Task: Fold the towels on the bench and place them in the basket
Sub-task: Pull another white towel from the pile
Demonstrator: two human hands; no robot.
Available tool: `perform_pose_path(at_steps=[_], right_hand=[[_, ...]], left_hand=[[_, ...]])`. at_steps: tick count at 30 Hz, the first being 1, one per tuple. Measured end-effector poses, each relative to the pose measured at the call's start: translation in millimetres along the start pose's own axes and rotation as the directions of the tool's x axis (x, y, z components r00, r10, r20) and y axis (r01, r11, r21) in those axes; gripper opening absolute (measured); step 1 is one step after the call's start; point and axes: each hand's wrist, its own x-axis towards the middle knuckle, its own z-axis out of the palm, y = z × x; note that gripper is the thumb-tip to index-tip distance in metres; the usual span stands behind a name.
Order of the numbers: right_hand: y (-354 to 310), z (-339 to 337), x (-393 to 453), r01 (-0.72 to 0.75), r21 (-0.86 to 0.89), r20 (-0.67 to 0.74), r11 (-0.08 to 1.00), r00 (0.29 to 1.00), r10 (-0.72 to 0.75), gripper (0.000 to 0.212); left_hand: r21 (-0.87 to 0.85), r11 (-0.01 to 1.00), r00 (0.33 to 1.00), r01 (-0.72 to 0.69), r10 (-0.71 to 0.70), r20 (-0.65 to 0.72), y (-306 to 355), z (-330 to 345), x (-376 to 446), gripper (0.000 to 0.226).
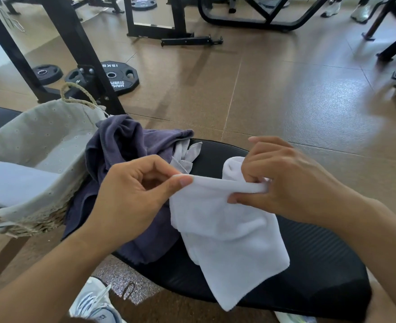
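Pinching white towel (225, 220) edge: left hand (131, 197), right hand (283, 180).

Four towels in all: one white towel (227, 220) at centre, one dark purple towel (122, 145) left of it, one pale grey towel (185, 155) peeking out between them, and one folded grey towel (15, 183) at the left inside the single basket (52, 127). Two weight plates (120, 76) (47, 73) lie upper left. Two hands, left (131, 201) and right (285, 180). One shoe (94, 301) at the bottom edge.
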Motion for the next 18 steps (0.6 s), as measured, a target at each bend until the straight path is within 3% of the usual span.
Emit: perform_pose_path(at_steps=[3,7,11,15,18], right_hand=[[3,-2,2,-0.059,-0.056,-0.021,0.997,0.998,0.058,0.046],[7,-9,1,-0.272,-0.075,-0.016,0.959,0.962,0.272,0.049],[11,-11,0,-0.39,-0.093,-0.012,0.916,0.92,0.391,0.049],[8,-14,1,-0.419,-0.121,-0.002,0.9,0.907,0.422,0.056],[5,-18,5,-0.432,-0.139,-0.078,0.891,0.902,0.425,0.06]], left_hand=[[0.004,1.0,0.995,-0.004,0.004,-0.095,-3,-5,4,0.012],[-0.001,1.0,0.978,-0.008,0.007,-0.206,-4,-12,9,0.011],[0.028,0.999,0.979,-0.015,0.02,-0.204,-6,-15,12,0.01],[0.06,0.998,0.981,-0.023,0.034,-0.19,-9,-18,13,0.01],[0.055,0.998,0.982,-0.03,0.04,-0.187,-10,-19,14,0.009]])
